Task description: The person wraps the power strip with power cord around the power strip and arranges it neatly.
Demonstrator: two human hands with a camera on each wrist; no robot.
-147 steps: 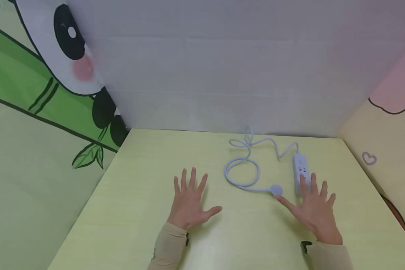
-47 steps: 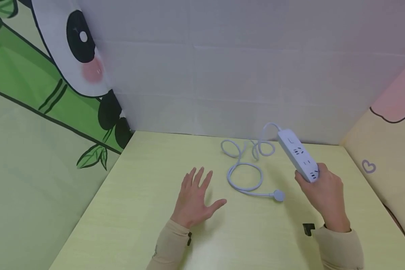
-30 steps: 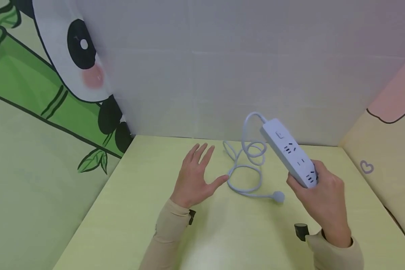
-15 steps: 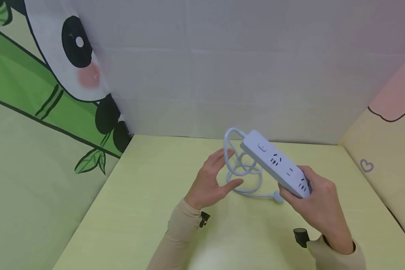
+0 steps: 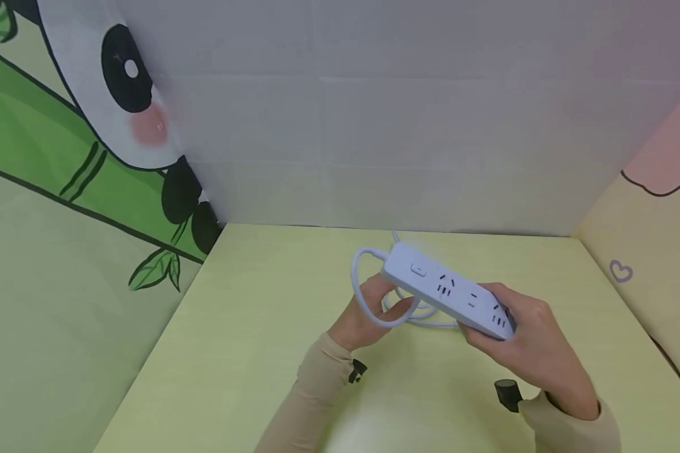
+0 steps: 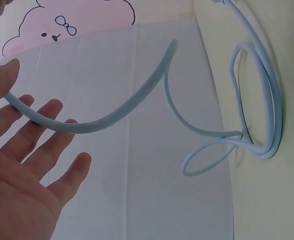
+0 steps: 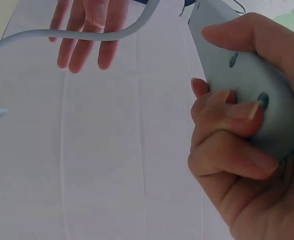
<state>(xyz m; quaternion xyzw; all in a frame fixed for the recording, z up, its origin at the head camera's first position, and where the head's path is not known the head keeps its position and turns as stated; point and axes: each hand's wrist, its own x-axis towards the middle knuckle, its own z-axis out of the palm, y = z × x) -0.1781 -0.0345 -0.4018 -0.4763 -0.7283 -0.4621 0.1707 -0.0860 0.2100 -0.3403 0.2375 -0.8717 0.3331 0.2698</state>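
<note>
One white power strip (image 5: 447, 286) hangs tilted above a pale yellow table (image 5: 249, 352), right of centre in my head view, its socket face turned up toward me. My right hand (image 5: 529, 340) grips its right end; in the right wrist view I see those fingers curled onto the back, with the thumb across from them. The strip's other end, where the switch sits, points left toward my left hand (image 5: 359, 321).

From that end a white cord (image 6: 87, 128) bows out in a loop and crosses in front of my left fingers. Those fingers are loosely spread, the thumb held away from them; I cannot tell whether they touch the cord. The rest of the cord lies in coils on the table, partly hidden by the strip in my head view.

Behind stands a plain grey backdrop (image 5: 374, 126), with a cartoon-painted panel (image 5: 79, 132) on the left.
</note>
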